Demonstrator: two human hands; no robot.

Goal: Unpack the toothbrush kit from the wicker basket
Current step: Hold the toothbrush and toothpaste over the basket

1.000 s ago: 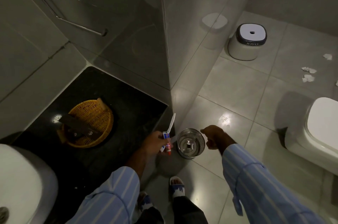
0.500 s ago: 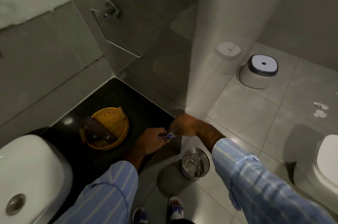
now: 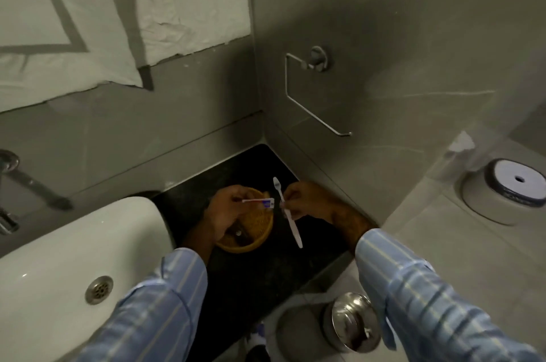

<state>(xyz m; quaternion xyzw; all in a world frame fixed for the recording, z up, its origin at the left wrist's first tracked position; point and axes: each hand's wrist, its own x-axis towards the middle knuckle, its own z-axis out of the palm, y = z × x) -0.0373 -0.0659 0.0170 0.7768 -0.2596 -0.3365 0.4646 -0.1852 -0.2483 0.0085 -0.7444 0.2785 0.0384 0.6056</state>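
Grey bathroom tiles frame a black counter beside a white sink, with the basket on it. Left hand pinches a small toothpaste tube over the basket; right hand is closed round a toothbrush held just beside it. Best to keep both pinches firm and set each piece down on bare counter, apart. Dim light and the left hand hide most of the basket's contents; something dark lies inside.
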